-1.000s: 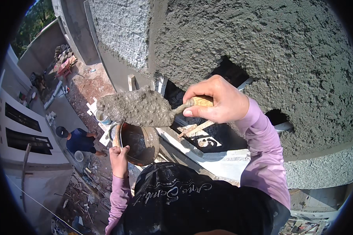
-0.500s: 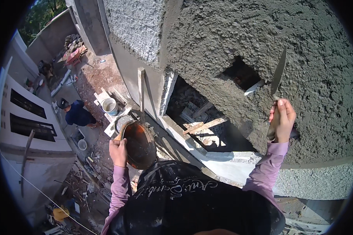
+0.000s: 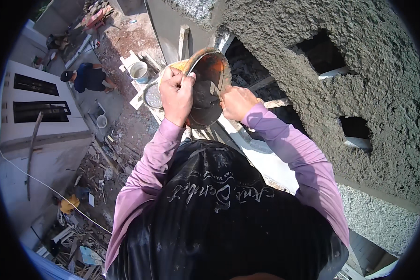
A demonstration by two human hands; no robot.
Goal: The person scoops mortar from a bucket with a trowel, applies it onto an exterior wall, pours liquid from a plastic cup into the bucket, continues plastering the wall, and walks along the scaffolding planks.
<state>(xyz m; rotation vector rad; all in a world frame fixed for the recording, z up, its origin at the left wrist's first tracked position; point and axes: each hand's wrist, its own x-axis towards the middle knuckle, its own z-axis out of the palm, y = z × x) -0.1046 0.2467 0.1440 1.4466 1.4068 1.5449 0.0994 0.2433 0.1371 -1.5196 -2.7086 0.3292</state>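
My left hand [image 3: 177, 97] is closed on the rim of an orange-lined mortar bowl [image 3: 215, 66], which is tilted in front of my chest. Grey wet mortar [image 3: 204, 107] lies inside it. At the bowl's right side, my right hand [image 3: 238, 103] is wrapped round a trowel [image 3: 214, 89]; part of its blade shows over the mortar, and its handle is mostly hidden by my fingers. To the right stands a wall [image 3: 266, 51] coated in rough grey mortar, with dark square openings in it.
A white bucket [image 3: 138, 71] and a round basin [image 3: 152, 95] stand on boards below. Further left, a person in dark clothes [image 3: 89, 77] is bent over on the ground. An upright wooden post [image 3: 183, 42] stands beyond the bowl. Debris litters the ground at lower left.
My right hand has come down and left from the wall, bringing the trowel into the bowl. My left hand has raised the bowl up and to the right. The view has shifted.
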